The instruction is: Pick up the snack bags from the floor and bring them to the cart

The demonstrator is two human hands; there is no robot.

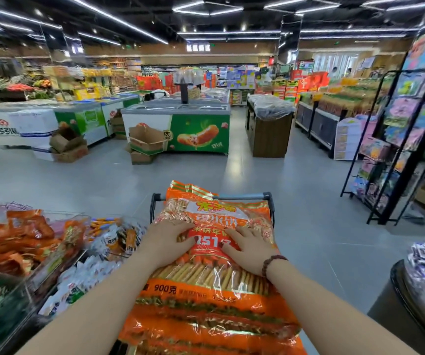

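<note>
Evidently the left hand and right hand lie flat, fingers spread, gripping nothing, on the snack bags. That likely steadies them on the cart.

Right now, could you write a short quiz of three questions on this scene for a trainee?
1. True or false: the left hand and the right hand both lie flat on the top bag.
2. What stands to the right of the aisle? A. a black rack B. a ladder C. a pallet
3. Fill in: the bracelet is on the ___ wrist.
Key: 1 true; 2 A; 3 right.
</note>
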